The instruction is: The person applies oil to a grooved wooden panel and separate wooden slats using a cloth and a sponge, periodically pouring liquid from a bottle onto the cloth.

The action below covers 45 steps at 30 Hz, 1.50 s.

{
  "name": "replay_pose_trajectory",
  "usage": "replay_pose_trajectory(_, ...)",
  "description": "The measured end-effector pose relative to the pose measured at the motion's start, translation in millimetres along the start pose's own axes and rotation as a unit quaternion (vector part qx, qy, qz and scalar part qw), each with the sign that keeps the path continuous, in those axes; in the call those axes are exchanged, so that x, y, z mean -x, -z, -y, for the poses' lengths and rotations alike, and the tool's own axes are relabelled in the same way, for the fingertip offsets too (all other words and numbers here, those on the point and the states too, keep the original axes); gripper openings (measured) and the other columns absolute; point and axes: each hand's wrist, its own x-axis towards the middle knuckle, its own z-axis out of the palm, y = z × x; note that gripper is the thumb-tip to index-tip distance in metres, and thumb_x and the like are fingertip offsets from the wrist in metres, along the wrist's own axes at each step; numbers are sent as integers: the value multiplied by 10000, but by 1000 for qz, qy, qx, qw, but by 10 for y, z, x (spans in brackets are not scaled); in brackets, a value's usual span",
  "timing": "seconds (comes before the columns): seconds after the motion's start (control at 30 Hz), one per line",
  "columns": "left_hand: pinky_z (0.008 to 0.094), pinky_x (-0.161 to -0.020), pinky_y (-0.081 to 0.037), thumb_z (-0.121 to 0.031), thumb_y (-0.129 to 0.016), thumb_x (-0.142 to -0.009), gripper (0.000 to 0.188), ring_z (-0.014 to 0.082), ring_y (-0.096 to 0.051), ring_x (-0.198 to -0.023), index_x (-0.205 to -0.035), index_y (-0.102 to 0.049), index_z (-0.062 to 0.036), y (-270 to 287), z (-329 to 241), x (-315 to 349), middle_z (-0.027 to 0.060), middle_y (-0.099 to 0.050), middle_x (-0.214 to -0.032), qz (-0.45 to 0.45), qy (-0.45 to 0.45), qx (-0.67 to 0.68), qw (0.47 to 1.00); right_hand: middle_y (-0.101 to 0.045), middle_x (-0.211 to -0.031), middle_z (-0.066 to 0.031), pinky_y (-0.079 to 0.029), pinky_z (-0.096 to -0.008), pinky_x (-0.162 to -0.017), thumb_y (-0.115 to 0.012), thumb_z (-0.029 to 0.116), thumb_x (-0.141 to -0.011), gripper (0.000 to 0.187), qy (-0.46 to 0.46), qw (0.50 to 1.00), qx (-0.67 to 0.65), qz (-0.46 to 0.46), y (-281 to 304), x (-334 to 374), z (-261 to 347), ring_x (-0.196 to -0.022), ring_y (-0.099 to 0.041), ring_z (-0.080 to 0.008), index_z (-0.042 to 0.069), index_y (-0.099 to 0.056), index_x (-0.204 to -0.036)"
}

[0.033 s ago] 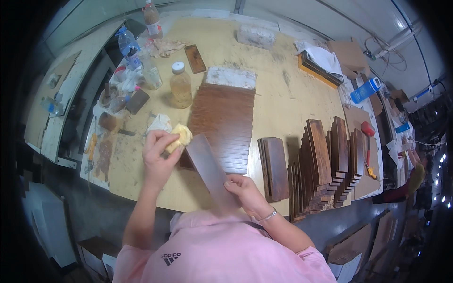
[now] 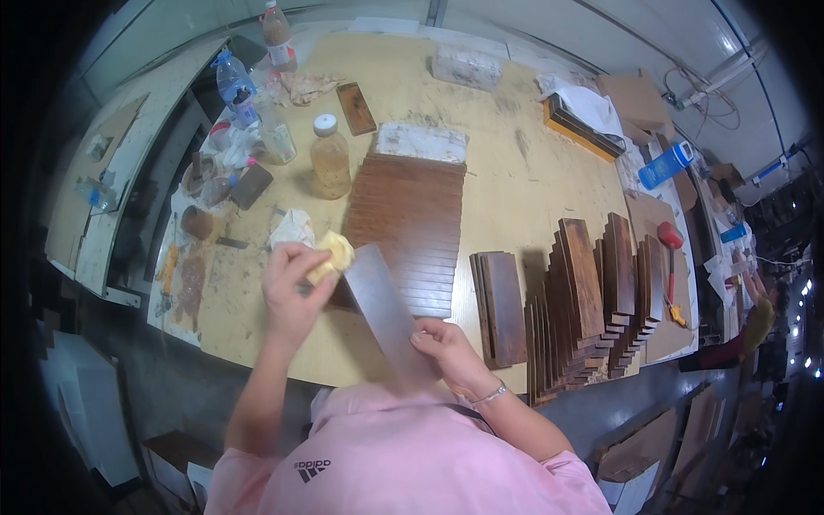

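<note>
My left hand (image 2: 292, 279) is closed around a pale yellow wad (image 2: 336, 254), a sponge or folded cloth; which of the two I cannot tell. The wad is close beside the upper left corner of a thin brown wooden board (image 2: 383, 309), and whether they touch is unclear. My right hand (image 2: 449, 350) grips this board by its right edge near the lower end, thumb on top, holding it tilted in front of my body. Beyond it, overlapping brown boards (image 2: 403, 215) lie in a long row against a whitish wrapped block (image 2: 421, 142).
On the right stand stepped stacks of dark boards (image 2: 580, 275) and a smaller stack (image 2: 502, 300). A capped bottle (image 2: 330, 159) of amber liquid is left of the row. White crumpled tissue (image 2: 293, 227) lies near my left hand. A red-headed hammer (image 2: 669, 236) is far right.
My left hand and the yellow wad have shifted slightly right and down. My right hand and the board have barely moved.
</note>
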Motion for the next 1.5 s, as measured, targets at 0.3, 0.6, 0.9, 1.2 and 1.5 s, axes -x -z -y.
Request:
replay_pose_trajectory(0.3,346,-786,-517,24,-786,-703,366,249,-629,-895,-1053,-750,-74,-98,18,66,96,-606,-994,7,12,-4,1000,-700,-1054,-37,-502,-240,-851,-586,54,-973,255,69,979,189,-35,189,-35,-88,-928,-633,-83,-27,-638,-1209)
replay_pose_trajectory(0.6,307,-853,-479,60,-752,-730,319,208,-605,-955,-1035,-726,-29,-21,103,-110,77,-600,-996,-15,98,96,990,-704,-1039,-67,-504,-239,-881,-583,20,-962,310,40,999,19,-12,349,-48,-143,-975,-655,-121,-23,-614,-1268)
replay_pose_trajectory(0.9,406,-860,-530,13,-812,-684,317,278,-617,-932,-986,-769,-74,-350,-734,435,116,-595,-1042,226,-130,234,937,-635,-1116,-78,-562,-287,-794,-593,44,-949,324,137,984,14,113,27,-41,-13,-965,-646,-163,56,-553,-1271)
replay_pose_trajectory(1.2,360,-863,-502,7,-775,-739,337,252,-595,-955,-1065,-734,-66,-243,241,-110,88,-586,-1027,-61,72,7,996,-470,-742,-65,-373,-271,-341,-357,454,-1067,525,-185,919,-234,257,-25,-130,-284,-495,-421,-145,-6,-500,-1273)
replay_pose_trajectory(1.5,330,-770,-527,-16,-831,-684,367,232,-612,-879,-1035,-758,-95,-502,-726,569,78,-563,-984,238,-110,134,956,-574,-807,-38,-472,-255,-622,-356,691,-995,745,-77,985,-154,30,75,-354,-77,-730,-563,-120,23,-541,-1268)
